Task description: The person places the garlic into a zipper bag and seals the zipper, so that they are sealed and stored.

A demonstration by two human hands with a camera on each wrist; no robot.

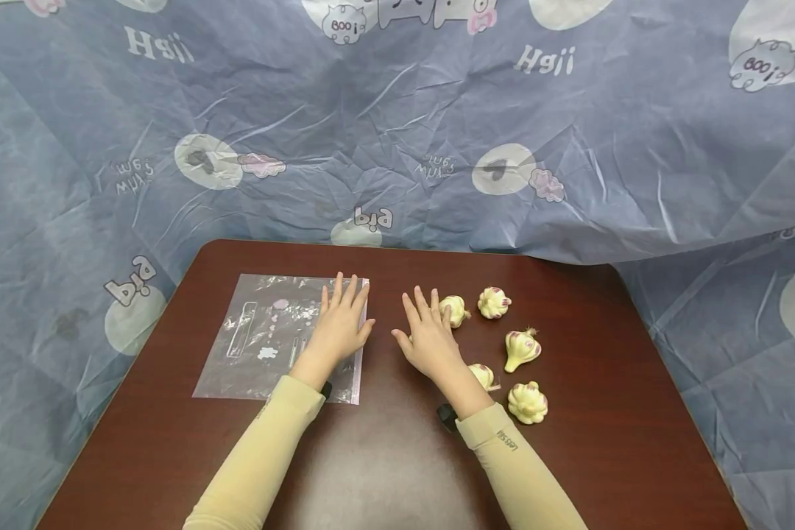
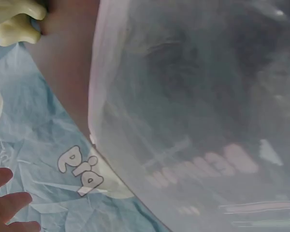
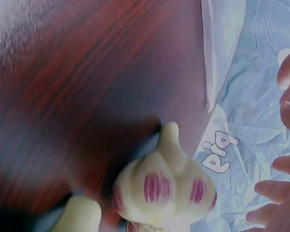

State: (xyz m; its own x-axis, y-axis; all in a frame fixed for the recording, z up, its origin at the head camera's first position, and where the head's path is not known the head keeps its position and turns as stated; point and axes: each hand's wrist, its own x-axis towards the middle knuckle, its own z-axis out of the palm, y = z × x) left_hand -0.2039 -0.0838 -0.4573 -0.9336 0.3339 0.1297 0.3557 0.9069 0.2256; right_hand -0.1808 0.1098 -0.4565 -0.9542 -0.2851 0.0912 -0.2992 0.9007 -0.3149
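Table (image 1: 397,456): dark red-brown wood grain, rounded corners, standing against a blue printed cloth (image 1: 570,132) that is draping down behind and to both sides.

Bag (image 1: 265,335): 1 clear zip bag, lying flat on the left half of the table, faint pink and white print showing through. It looks empty. Its right edge is sitting under the left hand, which appears to be pinning it flat so it is not sliding.

Left hand (image 1: 340,324): fingers straight and slightly spread, palm down, resting on the bag's right edge. It is gripping nothing.

Right hand (image 1: 429,335): fingers straight and fanned, palm down on or just above the bare wood between bag and garlic; contact cannot be told. It is holding nothing. Its fingertips are reaching just beside the nearest bulb (image 1: 453,310).

Garlic: 5 bulbs, white with purple streaks, lying loose in a curved cluster right of the right hand. Bulb 2 (image 1: 493,302) is sitting near the first; bulb 3 (image 1: 521,350) is lying tilted on its side; bulb 4 (image 1: 482,375) is partly hidden by the right wrist; bulb 5 (image 1: 527,402) is lying nearest the sleeve (image 1: 503,449). All are lying outside the bag, well apart from it.
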